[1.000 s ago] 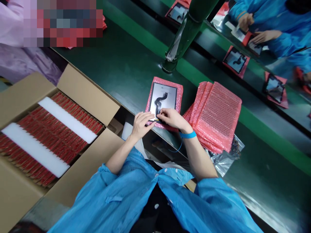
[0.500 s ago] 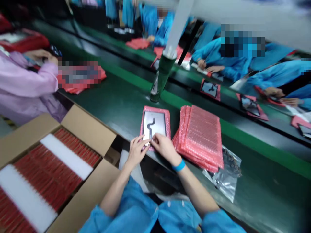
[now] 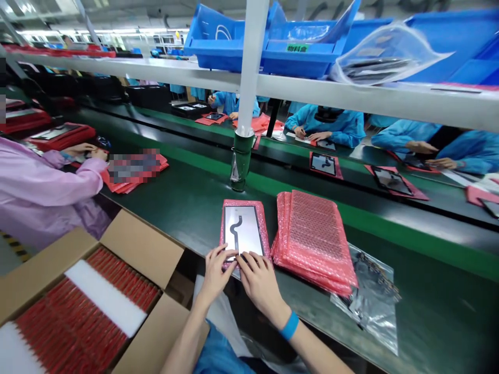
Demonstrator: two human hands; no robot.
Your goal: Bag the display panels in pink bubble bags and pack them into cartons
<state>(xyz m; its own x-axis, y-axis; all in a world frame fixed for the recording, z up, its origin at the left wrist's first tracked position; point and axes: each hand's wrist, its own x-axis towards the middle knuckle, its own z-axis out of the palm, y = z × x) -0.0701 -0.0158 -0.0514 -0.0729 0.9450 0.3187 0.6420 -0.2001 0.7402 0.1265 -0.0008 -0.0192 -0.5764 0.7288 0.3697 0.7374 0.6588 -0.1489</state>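
A screen panel (image 3: pixel 249 231) lies uncovered on a red bubble bag (image 3: pixel 262 218), dark strip (image 3: pixel 235 227) laid along it; work seems midway. Left hand (image 3: pixel 216 271) and right hand (image 3: pixel 259 280) meet at its near edge, fingers narrowly bent; whether gripping, I cannot tell.

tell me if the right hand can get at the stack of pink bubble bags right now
Probably yes: the stack of pink bubble bags lies close beside the right hand, with nothing visible standing between them, though that hand is at the near edge of the panel.
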